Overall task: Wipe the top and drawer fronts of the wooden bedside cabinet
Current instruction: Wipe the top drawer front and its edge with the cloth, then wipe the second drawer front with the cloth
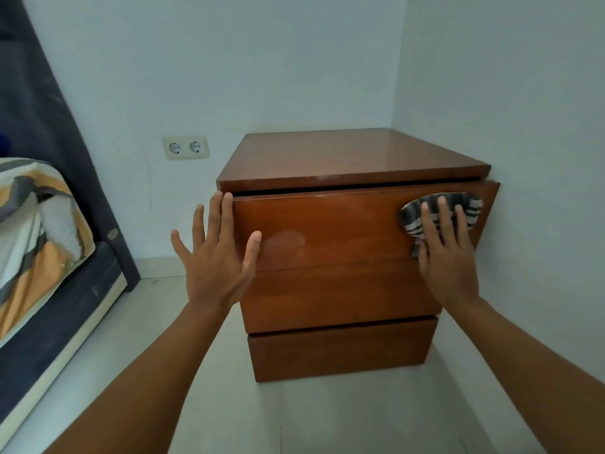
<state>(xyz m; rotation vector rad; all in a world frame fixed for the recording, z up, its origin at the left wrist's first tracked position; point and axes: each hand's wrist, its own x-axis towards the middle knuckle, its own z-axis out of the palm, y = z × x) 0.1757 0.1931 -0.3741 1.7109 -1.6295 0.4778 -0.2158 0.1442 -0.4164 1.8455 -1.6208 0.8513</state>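
Cabinet [353, 158] top drawer front [327, 231]: your right hand [445, 253] pressed striped cloth [471, 208] flat at 3 o'clock; left hand [216, 253] splayed, empty, at 9 o'clock edge.

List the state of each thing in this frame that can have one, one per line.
Top drawer: pulled slightly out.
Lower drawer: closed.
Cabinet top: bare.
Striped cloth: pressed flat against the top drawer front.
Right hand: open, palm on the cloth.
Left hand: open, fingers spread, at the drawer's left edge.
Wall socket: nothing plugged in.
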